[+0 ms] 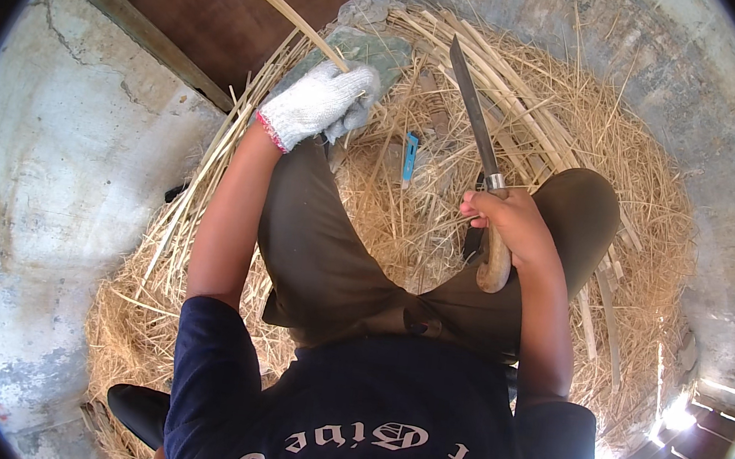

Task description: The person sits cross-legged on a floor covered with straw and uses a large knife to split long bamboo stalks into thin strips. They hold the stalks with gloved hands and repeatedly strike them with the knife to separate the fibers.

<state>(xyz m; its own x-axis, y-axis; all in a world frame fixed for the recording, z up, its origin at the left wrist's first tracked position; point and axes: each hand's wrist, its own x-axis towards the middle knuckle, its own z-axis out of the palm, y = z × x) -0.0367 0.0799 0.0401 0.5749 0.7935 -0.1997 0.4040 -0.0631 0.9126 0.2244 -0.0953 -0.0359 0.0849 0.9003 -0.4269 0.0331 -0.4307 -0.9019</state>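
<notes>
Floor (57,197): grey concrete, cracked and stained.
Shavings heap (656,215): pale straw-like bamboo shavings lay piled thick on the floor.
Strips (525,94): long split bamboo strips lay across the heap.
Blue object (410,156): small, lay amid the shavings.

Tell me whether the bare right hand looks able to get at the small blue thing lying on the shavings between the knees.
Probably not as things stand: the right hand is closed around the knife handle, so it has no free fingers. The path itself looks open; the blue thing lies uncovered on the shavings, just left of the blade.
</notes>
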